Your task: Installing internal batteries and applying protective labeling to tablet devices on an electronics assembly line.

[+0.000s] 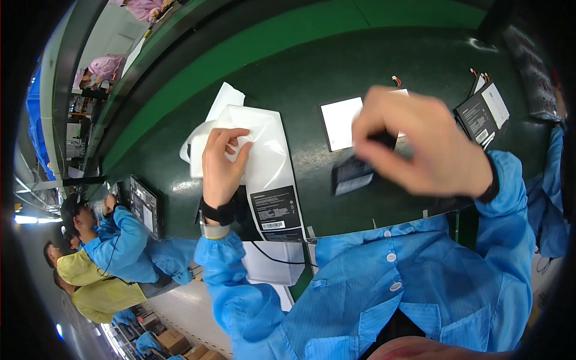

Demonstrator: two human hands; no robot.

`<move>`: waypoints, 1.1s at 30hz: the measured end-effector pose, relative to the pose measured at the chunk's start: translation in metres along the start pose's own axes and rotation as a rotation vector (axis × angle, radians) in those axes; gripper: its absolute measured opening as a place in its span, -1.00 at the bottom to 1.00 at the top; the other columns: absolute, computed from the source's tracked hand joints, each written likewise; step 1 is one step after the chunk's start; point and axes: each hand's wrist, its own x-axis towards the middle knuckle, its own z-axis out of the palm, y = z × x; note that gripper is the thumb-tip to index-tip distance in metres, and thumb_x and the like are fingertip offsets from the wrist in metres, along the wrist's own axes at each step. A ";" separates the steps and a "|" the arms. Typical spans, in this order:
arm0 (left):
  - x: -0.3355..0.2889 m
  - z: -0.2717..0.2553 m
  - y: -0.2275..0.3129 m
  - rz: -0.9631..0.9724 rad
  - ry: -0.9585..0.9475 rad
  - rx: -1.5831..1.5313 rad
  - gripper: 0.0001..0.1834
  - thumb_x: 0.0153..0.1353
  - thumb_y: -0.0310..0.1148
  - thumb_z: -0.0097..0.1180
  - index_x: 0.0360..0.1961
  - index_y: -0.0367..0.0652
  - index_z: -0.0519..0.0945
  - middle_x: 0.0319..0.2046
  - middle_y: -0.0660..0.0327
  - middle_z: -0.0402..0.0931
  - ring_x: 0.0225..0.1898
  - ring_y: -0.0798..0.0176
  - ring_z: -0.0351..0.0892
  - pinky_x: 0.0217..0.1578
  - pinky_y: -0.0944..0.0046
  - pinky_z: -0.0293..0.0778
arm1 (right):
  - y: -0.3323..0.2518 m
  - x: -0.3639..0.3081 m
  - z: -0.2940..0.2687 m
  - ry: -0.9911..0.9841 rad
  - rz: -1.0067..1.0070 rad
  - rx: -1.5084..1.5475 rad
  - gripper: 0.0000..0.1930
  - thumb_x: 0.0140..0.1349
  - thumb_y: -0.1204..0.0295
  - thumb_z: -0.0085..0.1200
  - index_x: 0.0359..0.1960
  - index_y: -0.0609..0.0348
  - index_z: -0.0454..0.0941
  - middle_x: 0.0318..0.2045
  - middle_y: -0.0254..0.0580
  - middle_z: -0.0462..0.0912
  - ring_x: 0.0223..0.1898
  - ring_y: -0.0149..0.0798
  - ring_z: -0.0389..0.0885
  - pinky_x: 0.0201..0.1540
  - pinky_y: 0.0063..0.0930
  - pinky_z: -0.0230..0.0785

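My left hand [222, 165] is on a long glossy white backing strip [270, 141], its fingers and thumb curled in on the strip, part of which loops behind the hand. Printed black labels [275, 207] sit on the strip's near end, at the table edge. To the right my right hand [423, 141], smeared by motion, is raised over the table with thumb and fingers pinched. A blurred black label [353, 176] seems to hang from them. Beyond it lies a flat battery pack [342, 123] with a white face; a second pack [399, 95] is mostly hidden by the hand.
Black-labelled battery packs [483, 113] with short wires lie at the right of the dark green table [312, 66]. A clear plastic tray [531, 72] stands at the far right. To the left, a co-worker in blue [123, 237] sits by an opened device [146, 207].
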 end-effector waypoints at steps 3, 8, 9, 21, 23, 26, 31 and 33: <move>0.014 0.003 0.003 0.259 0.010 0.420 -0.65 0.06 -0.61 0.43 -0.10 -0.18 0.70 -0.25 0.13 0.56 -0.18 0.07 0.58 -0.12 0.14 0.53 | 0.047 0.004 -0.004 -0.105 0.293 0.073 -0.86 0.29 0.53 0.22 -0.21 0.27 0.51 -0.34 -0.07 0.68 -0.28 -0.05 0.71 -0.19 -0.25 0.53; 0.046 0.028 0.042 0.319 -0.456 -0.128 -0.67 0.10 -0.71 0.32 -0.09 -0.26 0.63 -0.23 0.13 0.63 -0.28 0.16 0.64 -0.17 0.13 0.60 | 0.074 0.004 0.004 -0.211 0.378 0.121 -0.86 0.27 0.55 0.24 -0.20 0.27 0.53 -0.34 -0.09 0.68 -0.24 -0.06 0.71 -0.18 -0.26 0.51; 0.050 0.039 0.048 0.178 -0.539 -0.307 -0.73 0.19 -0.65 0.26 -0.06 -0.30 0.62 -0.24 0.13 0.66 -0.34 0.24 0.62 -0.23 0.20 0.58 | 0.077 0.005 0.009 -0.191 0.349 0.104 -0.86 0.29 0.57 0.24 -0.20 0.26 0.52 -0.36 -0.14 0.67 -0.29 -0.14 0.67 -0.19 -0.31 0.49; 0.047 0.096 0.046 -0.076 -0.324 -0.794 -0.87 0.43 -0.42 0.33 -0.24 -0.24 0.66 -0.57 0.41 0.63 -0.58 0.64 0.44 -0.55 0.51 0.26 | 0.083 0.017 0.027 -0.091 0.447 0.018 -0.75 0.30 0.47 0.28 -0.07 0.31 0.56 -0.29 -0.02 0.69 -0.18 -0.03 0.72 -0.15 -0.21 0.55; 0.045 0.096 0.041 -0.083 -0.294 -0.785 -0.87 0.44 -0.42 0.32 -0.25 -0.24 0.65 -0.58 0.41 0.63 -0.58 0.64 0.44 -0.54 0.52 0.26 | 0.082 0.018 0.029 0.038 0.427 -0.104 -0.70 0.30 0.50 0.30 0.02 0.29 0.58 -0.26 -0.07 0.71 -0.18 -0.12 0.71 -0.09 -0.29 0.55; 0.043 0.096 0.041 -0.103 -0.277 -0.820 -0.86 0.46 -0.42 0.29 -0.26 -0.25 0.64 -0.55 0.39 0.65 -0.56 0.63 0.47 -0.53 0.52 0.29 | 0.085 0.016 0.013 0.162 0.514 -0.158 -0.73 0.40 0.48 0.28 0.06 0.34 0.63 -0.20 -0.17 0.73 -0.14 -0.38 0.67 0.01 -0.45 0.53; 0.043 0.095 0.039 -0.142 -0.279 -0.972 -0.86 0.49 -0.42 0.25 -0.23 -0.26 0.66 -0.45 0.28 0.71 -0.52 0.55 0.56 -0.50 0.48 0.40 | 0.082 -0.002 0.021 0.041 0.667 0.280 -0.77 0.34 0.43 0.39 -0.33 0.37 0.62 -0.50 -0.30 0.68 -0.46 -0.58 0.62 -0.39 -0.61 0.46; 0.045 0.095 0.039 -0.096 -0.290 -0.942 -0.88 0.52 -0.45 0.20 -0.12 -0.31 0.66 -0.39 0.18 0.73 -0.48 0.49 0.59 -0.46 0.43 0.47 | 0.077 -0.004 0.017 0.048 0.654 0.130 -0.80 0.31 0.48 0.40 -0.34 0.35 0.62 -0.50 -0.27 0.68 -0.47 -0.55 0.63 -0.40 -0.61 0.47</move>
